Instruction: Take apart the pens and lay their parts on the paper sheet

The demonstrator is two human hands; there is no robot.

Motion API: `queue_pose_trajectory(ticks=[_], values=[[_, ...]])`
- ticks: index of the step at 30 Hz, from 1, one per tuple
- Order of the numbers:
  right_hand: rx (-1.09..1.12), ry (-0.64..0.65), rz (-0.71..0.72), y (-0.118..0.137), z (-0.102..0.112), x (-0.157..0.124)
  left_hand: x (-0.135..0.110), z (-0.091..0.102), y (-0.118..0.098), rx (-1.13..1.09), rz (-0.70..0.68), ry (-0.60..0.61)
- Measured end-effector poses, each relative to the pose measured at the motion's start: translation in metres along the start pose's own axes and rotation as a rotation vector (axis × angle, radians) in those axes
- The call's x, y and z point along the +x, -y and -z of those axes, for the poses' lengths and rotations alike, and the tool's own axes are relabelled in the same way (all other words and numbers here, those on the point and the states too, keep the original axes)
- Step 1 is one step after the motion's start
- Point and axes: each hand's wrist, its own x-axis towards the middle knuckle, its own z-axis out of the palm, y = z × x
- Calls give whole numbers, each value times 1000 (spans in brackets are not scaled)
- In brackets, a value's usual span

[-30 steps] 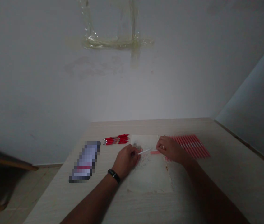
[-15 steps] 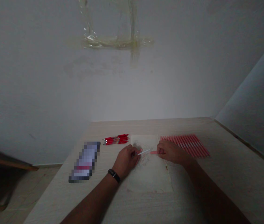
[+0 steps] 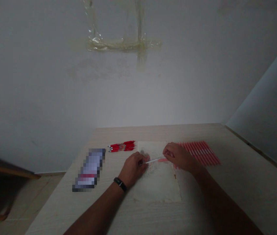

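My left hand (image 3: 132, 168), with a black band at the wrist, is closed on one end of a thin white pen refill (image 3: 151, 160). My right hand (image 3: 178, 155) is closed on a pink pen barrel (image 3: 162, 160), whose tip meets the refill's other end. Both hands rest over a pale sheet of paper (image 3: 156, 182) smudged with dark scribbles (image 3: 146, 154) near its top. The fingertips are partly hidden, so the grips show only in part.
A row of several pink pen barrels (image 3: 202, 152) lies right of the paper. A small bundle of red pens (image 3: 122, 146) lies at the left. A pixelated flat object (image 3: 89, 169) rests near the table's left edge (image 3: 62, 182). A grey wall stands behind.
The pink barrel in my right hand has slid left onto the white refill, so less of the refill shows. My right hand rose slightly. The left hand stayed put.
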Motion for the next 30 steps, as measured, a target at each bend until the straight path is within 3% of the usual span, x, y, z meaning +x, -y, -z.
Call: queue_pose_trajectory(ticks=[6, 11, 16, 22, 30], values=[[28, 24, 102, 16, -12, 2, -1, 2, -4, 17, -20, 14], [13, 62, 79, 24, -24, 3, -2, 6, -11, 29, -72, 53], [-38, 97, 75, 29, -23, 3, -2, 5, -12, 1, -112, 86], [-42, 167, 8, 21, -16, -3, -1, 3, -8, -37, -89, 27], [-33, 244, -43, 5, -19, -8, -2, 1, -2, 24, -24, 62]])
